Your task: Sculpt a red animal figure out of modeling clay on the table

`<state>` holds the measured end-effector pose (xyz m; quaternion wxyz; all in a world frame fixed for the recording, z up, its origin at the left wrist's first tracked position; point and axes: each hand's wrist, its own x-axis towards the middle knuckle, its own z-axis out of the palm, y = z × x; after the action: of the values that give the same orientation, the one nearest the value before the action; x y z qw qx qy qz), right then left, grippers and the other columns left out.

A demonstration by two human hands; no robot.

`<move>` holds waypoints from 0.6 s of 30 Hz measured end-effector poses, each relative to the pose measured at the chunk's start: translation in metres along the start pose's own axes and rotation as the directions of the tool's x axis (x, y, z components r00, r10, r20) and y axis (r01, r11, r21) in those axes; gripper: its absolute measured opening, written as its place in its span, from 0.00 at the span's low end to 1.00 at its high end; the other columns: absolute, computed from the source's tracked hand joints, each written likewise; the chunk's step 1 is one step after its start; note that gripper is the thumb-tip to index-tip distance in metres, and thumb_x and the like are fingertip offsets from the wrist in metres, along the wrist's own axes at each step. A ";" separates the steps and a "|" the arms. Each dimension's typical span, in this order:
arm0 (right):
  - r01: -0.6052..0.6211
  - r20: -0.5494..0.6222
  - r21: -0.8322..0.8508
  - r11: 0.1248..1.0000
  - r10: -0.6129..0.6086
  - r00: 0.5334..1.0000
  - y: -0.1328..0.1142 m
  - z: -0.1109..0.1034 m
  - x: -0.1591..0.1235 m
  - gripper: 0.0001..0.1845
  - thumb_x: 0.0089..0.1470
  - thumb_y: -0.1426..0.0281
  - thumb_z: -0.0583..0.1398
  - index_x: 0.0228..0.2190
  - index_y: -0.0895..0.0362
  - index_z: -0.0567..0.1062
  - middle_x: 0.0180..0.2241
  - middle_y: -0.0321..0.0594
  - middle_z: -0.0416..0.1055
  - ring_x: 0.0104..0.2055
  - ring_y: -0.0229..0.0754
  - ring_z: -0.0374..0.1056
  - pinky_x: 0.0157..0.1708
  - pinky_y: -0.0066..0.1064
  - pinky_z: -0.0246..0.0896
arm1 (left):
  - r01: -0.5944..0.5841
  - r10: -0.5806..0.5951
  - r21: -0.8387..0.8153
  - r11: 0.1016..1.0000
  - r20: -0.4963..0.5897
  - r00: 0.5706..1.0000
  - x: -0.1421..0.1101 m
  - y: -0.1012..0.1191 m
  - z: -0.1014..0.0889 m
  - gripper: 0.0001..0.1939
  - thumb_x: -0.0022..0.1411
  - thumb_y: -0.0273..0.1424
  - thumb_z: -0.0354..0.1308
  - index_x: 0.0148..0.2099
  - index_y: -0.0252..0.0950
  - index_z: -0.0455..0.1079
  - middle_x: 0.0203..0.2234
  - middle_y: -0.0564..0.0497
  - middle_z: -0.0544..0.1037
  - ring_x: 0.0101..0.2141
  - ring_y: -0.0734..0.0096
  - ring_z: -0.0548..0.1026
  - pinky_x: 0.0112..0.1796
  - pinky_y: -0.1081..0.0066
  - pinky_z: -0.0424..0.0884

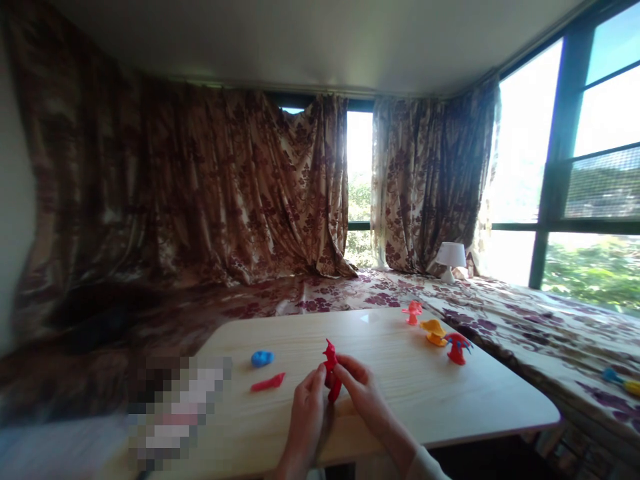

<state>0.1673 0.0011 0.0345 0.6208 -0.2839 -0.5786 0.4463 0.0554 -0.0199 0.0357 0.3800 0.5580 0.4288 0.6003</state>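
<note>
Above the near middle of the table, my left hand (309, 400) and my right hand (361, 383) both pinch a small red clay-like figure (331, 353). Its pointed top rises above my fingertips, and a rounded red end hangs below them. My fingers hide its middle. On the tabletop to the left of my hands lies a red strip (268, 382) with a flared right end. Just beyond that strip rests a blue lump (263, 359).
Along the table's (480, 413) right side stand a coral figure (413, 313), a yellow mushroom-like piece (433, 332) and a red one with blue spikes (457, 349). A white lamp (451, 257) stands on the flowered cloth behind. Blue-and-yellow objects (620, 381) lie far right.
</note>
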 end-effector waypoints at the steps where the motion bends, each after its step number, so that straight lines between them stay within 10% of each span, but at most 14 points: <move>1: 0.000 0.015 0.000 1.000 0.000 1.000 0.000 0.000 0.000 0.18 0.46 0.57 0.62 0.33 0.58 0.78 0.24 0.38 0.74 0.28 0.42 0.69 0.29 0.30 0.65 | 0.005 -0.005 -0.018 1.000 -0.007 1.000 0.000 -0.001 0.000 0.20 0.55 0.46 0.52 0.29 0.34 0.72 0.24 0.50 0.76 0.29 0.66 0.72 0.34 0.71 0.66; 18: -0.002 0.017 0.014 1.000 0.002 1.000 -0.006 -0.001 -0.001 0.16 0.51 0.59 0.58 0.30 0.59 0.77 0.25 0.37 0.73 0.29 0.39 0.68 0.32 0.28 0.62 | 0.010 -0.008 -0.057 0.998 0.026 1.000 -0.001 0.002 -0.001 0.18 0.58 0.41 0.50 0.34 0.33 0.74 0.29 0.49 0.78 0.34 0.64 0.73 0.40 0.69 0.65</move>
<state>0.1697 -0.0024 0.0395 0.6172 -0.2764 -0.5805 0.4535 0.0543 -0.0216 0.0367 0.4041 0.5526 0.4090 0.6033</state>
